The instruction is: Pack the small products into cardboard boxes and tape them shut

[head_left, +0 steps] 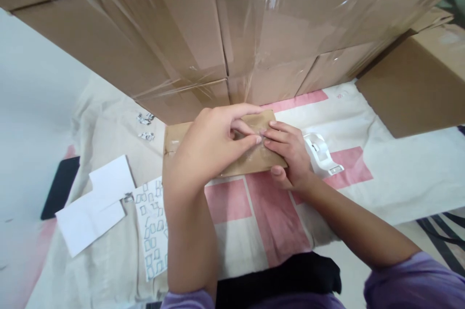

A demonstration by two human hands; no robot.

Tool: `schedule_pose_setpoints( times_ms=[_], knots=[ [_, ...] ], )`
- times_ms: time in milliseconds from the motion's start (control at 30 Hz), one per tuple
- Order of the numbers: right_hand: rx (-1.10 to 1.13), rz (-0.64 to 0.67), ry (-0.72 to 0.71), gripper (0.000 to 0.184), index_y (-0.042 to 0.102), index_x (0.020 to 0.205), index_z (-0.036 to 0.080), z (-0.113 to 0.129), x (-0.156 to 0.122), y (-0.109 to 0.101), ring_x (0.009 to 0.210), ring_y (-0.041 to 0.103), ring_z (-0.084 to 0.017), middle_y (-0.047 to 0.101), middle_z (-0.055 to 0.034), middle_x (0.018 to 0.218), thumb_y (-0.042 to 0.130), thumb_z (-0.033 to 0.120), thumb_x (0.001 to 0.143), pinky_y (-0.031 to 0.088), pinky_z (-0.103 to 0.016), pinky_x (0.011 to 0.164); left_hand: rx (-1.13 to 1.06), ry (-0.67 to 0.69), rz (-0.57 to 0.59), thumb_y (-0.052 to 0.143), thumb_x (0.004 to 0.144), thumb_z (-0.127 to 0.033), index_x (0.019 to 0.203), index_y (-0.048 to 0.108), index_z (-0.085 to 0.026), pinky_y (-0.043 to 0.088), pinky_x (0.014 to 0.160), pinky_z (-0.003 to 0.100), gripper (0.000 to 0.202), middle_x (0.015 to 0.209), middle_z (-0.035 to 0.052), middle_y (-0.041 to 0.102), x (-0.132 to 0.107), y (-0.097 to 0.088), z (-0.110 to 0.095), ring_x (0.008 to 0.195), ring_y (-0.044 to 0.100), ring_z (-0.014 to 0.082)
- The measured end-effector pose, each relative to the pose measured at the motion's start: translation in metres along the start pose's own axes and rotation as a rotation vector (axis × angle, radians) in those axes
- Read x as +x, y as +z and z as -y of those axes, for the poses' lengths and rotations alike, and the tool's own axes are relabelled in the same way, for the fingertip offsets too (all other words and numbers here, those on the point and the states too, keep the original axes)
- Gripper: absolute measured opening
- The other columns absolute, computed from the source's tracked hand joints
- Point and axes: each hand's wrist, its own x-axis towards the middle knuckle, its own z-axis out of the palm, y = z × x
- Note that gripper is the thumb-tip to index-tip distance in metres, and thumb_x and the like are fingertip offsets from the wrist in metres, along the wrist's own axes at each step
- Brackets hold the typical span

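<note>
A flat brown cardboard package [250, 161] lies under both my hands on the cloth. My left hand [214, 139] reaches over it, thumb and fingers bent together in a pinch. At those fingertips glints a bit of clear tape [260, 135], mostly hidden by the fingers. My right hand [290, 149] rests on the package's right end, its fingers stretched flat and pointing at the left fingertips, thumb at the near edge. Just right of that hand is a white tape dispenser [321, 154], lying on the cloth.
Stacked cardboard boxes [189, 33] wrapped in clear film rise directly behind the package. Another box [414, 86] stands at the right. Left of my arm lie white paper pieces [94, 217], a sheet with drawn shapes [154, 231], small cut-outs [146, 119] and a black phone-like slab [60, 188].
</note>
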Motion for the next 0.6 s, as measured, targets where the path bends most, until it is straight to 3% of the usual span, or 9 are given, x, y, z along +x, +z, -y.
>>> schedule_pose_setpoints(
  times_ms=[200,600],
  knots=[
    [-0.018,0.014,0.009,0.035,0.060,0.126,0.023,0.0027,0.0019,-0.0015,0.129,0.061,-0.034,0.071,-0.0127,0.124,0.044,0.045,0.103,0.055,-0.057,0.099,0.025,0.006,-0.001,0.068,0.084,-0.029,0.123,0.072,-0.035,0.053,0.074,0.032,0.040,0.085,-0.0024,0.079,-0.0002,0.0019,-0.0004,0.077,0.071,0.0201],
    [0.004,0.000,0.018,0.034,0.060,0.124,0.023,0.0012,0.0002,-0.0009,0.129,0.061,-0.033,0.070,-0.0123,0.124,0.044,0.044,0.103,0.055,-0.058,0.100,0.041,-0.017,-0.076,0.069,0.085,-0.032,0.114,0.074,-0.033,0.053,0.079,0.032,0.029,0.078,-0.0042,0.077,-0.0010,0.0047,-0.0041,0.076,0.071,0.0196]
  ],
)
